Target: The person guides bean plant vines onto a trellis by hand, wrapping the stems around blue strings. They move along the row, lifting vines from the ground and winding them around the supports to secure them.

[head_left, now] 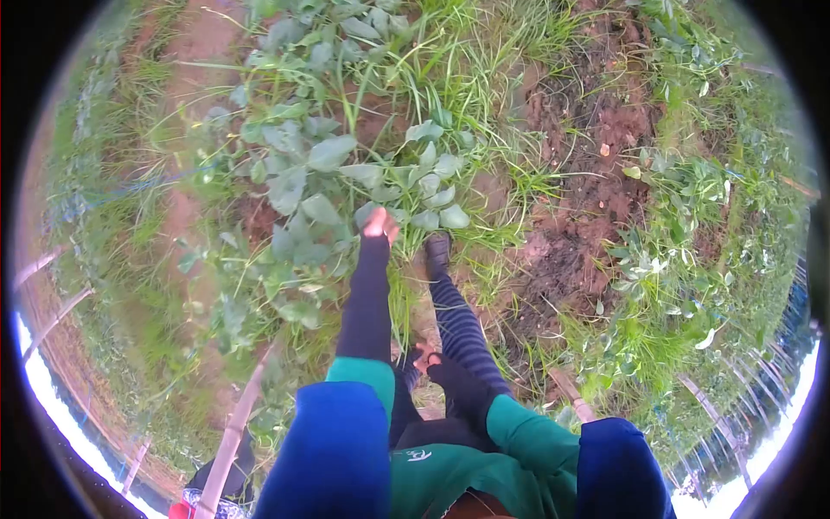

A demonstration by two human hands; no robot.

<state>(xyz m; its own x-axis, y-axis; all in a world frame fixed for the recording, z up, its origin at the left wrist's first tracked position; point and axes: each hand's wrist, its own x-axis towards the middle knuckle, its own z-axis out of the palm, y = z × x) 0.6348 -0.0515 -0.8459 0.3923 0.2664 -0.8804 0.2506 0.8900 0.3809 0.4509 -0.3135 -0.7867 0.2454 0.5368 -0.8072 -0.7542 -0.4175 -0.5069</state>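
My left hand reaches forward in a dark sleeve, in among broad-leaved green plants. Its fingers look curled together beside the leaves, and what they hold, if anything, is hidden. Close to my body, between my legs, is my right hand, also dark-sleeved. Its fingers appear bent inward, small and partly covered, so their contents do not show. Long grass blades stand between the two hands. Just right of my left hand, my dark shoe rests at the foot of the leafy clump.
A strip of bare reddish-brown soil runs along the right. Beyond it grows another row of leafy plants. Wooden stakes stand near me, with more at the edges. Behind my left side lies a red item.
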